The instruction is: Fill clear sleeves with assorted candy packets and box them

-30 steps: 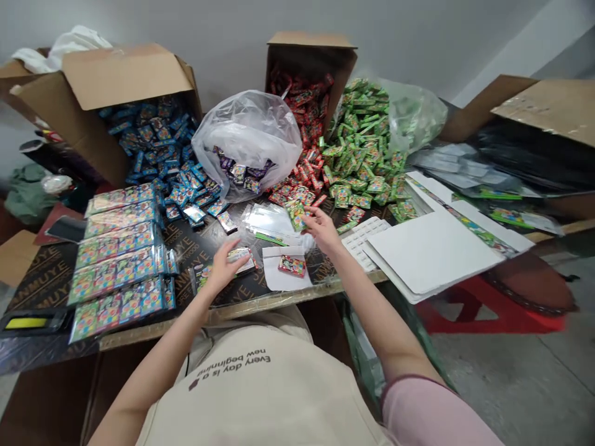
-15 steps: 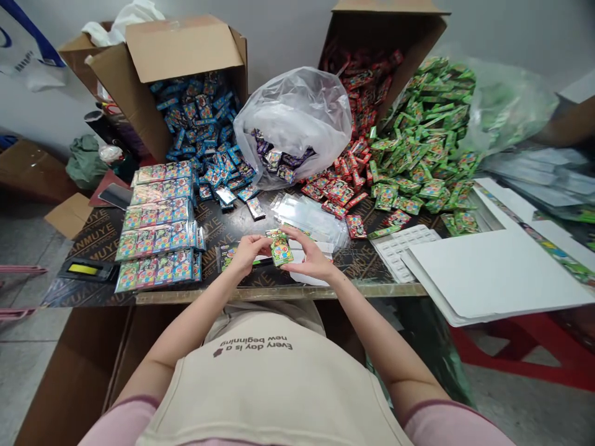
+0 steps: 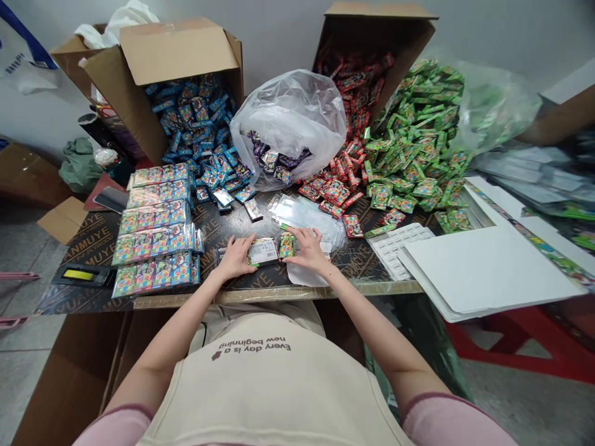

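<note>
On the table's near edge my left hand (image 3: 236,256) grips the left end of a flat pack (image 3: 263,251) with a white, barcoded face upward, thumb and fingers at its edges. Just to its right, my right hand (image 3: 307,249) has thumb and fingers round a small green printed box (image 3: 287,245). The box stands against or very close to the pack's right end; I cannot tell if they touch. Behind my right hand lie clear plastic sleeves (image 3: 311,218). Wrapped sets of small boxes (image 3: 155,241) are stacked left of my left hand.
Cartons hold blue boxes (image 3: 195,111) and red boxes (image 3: 357,80). A clear bag (image 3: 297,99) holds purple boxes. Green boxes (image 3: 418,142) are heaped at the right. White card sheets (image 3: 488,266) overhang the front edge. A tape dispenser (image 3: 83,274) lies at the left.
The green box has gone from between both hands down to the table, with only my right hand on it. My left hand has let go of it and now grips the barcoded pack.
</note>
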`<state>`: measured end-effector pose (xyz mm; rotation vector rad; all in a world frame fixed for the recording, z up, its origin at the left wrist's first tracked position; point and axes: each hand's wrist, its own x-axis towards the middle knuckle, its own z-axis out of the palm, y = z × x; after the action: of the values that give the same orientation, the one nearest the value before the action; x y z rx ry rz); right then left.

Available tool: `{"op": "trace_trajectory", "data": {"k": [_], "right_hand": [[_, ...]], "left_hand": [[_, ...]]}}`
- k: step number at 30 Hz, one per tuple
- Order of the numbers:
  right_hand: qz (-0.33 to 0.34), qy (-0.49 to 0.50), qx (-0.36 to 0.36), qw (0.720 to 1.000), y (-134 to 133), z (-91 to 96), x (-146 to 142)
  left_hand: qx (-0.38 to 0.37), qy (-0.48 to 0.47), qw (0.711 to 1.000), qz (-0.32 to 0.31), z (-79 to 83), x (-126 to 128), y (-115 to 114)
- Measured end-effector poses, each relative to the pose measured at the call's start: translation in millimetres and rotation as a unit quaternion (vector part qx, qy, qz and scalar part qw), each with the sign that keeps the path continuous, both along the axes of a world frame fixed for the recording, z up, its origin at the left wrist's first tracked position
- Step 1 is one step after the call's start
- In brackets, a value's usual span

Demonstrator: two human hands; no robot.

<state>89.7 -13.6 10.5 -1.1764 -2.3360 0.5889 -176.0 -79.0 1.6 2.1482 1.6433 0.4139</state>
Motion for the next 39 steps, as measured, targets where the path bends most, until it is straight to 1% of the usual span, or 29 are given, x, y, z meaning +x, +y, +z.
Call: {"op": "trace_trajectory", "data": {"k": [2,4,6,8,10,13,15,20,23,25,28,30,34,36,39], "right_hand": [[0.034,0.063,-0.058,0.996,-2.6,2.5,-1.6],[0.068,0.119,-0.112,0.984,-3.5,8.7,-2.7],[0.094,0.146,-0.146,0.974,-0.2,16.8,-1.8],[0.112,0.146,-0.157,0.97,7.0,25.8,1.9],[0.124,0.137,-0.15,0.971,15.2,35.0,7.7],[0.143,0.128,-0.14,0.971,22.6,46.8,15.3],[0.144,0.112,-0.13,0.975,22.9,51.6,16.4],[0.129,0.052,-0.07,0.988,15.7,51.9,7.8],[0.127,0.047,-0.039,0.99,10.3,49.2,3.6],[0.112,0.051,-0.018,0.992,7.4,49.4,3.1],[0.089,0.059,0.001,0.994,4.7,54.6,4.4],[0.091,0.06,0.001,0.994,3.1,60.0,5.3],[0.095,0.05,0.0,0.994,-0.7,65.3,5.6],[0.096,0.059,-0.018,0.993,-2.7,63.3,5.5],[0.102,0.098,-0.071,0.987,-6.6,56.9,1.7]], "left_hand": [[0.007,-0.028,1.0,0.009,0.1,-1.9,-0.7],[0.003,-0.055,0.998,0.006,3.4,-4.3,-1.2],[-0.01,-0.082,0.996,-0.023,8.2,-6.7,-1.5],[-0.026,-0.111,0.992,-0.055,12.7,-8.7,-1.6],[-0.036,-0.14,0.988,-0.053,15.4,-10.6,-1.4],[-0.034,-0.18,0.983,-0.008,17.3,-13.4,-0.8],[-0.026,-0.192,0.981,0.006,19.7,-14.0,-0.9],[-0.004,-0.167,0.985,-0.046,29.2,-10.0,-4.4],[0.007,-0.168,0.985,-0.026,30.0,-8.2,-6.6],[0.011,-0.181,0.983,-0.013,28.9,-7.8,-7.5],[0.011,-0.202,0.979,-0.037,28.1,-7.3,-7.9],[0.015,-0.211,0.977,-0.034,28.2,-6.8,-7.5],[0.027,-0.222,0.975,0.017,27.4,-5.6,-6.8],[0.026,-0.227,0.974,0.016,26.9,-3.3,-7.4],[0.034,-0.244,0.969,-0.004,28.1,3.8,-7.3]]}}
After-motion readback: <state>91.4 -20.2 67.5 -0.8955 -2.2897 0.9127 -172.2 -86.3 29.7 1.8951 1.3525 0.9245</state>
